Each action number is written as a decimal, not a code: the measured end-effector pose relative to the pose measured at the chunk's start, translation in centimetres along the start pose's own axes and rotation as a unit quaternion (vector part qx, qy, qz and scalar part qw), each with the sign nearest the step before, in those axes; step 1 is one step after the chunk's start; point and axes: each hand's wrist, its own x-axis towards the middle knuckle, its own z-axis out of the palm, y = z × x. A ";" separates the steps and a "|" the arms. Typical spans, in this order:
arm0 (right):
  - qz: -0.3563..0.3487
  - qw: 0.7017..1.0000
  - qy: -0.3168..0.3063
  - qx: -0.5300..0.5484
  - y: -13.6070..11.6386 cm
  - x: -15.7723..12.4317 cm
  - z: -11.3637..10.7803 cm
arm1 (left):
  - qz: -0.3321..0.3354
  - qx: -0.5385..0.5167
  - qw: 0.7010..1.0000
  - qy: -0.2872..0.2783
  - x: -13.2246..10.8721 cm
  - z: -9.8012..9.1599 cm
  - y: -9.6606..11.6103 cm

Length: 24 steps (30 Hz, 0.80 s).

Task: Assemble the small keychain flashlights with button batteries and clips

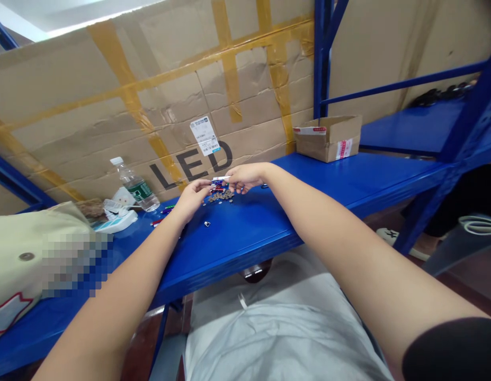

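My right hand [247, 177] reaches over the blue shelf with its fingers closed on a slim white piece [220, 179]. Facing it, my left hand [195, 194] is curled with fingertips together, close to the left end of that piece. Whatever its fingertips pinch is too small to make out. Beneath and between both hands lies a pile of small round coin-like pieces [221, 197]. Blue and red slim items, pen-like, show behind the pile, partly hidden by my fingers. A small shiny silver piece [207, 224] rests nearer to me. Several coloured pens [168, 210] lie beside my left wrist.
A water bottle [136, 185] and a white power strip [117, 221] stand at the left, by a pale bag [30, 238]. An open cardboard box [328, 138] is at the right back. Behind rises a large taped carton [181, 100] marked LED.
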 end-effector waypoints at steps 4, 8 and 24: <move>0.011 0.998 0.059 0.005 -0.1 -0.4 -0.9 | 0.096 0.161 0.977 -0.106 -0.1 1.0 0.6; 0.024 0.998 0.064 0.002 0.0 -0.6 -1.2 | 0.168 0.236 0.939 -0.188 0.2 2.3 1.4; 0.069 0.997 -0.022 -0.033 0.4 -0.9 -0.4 | 0.035 0.113 0.985 -0.130 0.7 -1.2 -1.1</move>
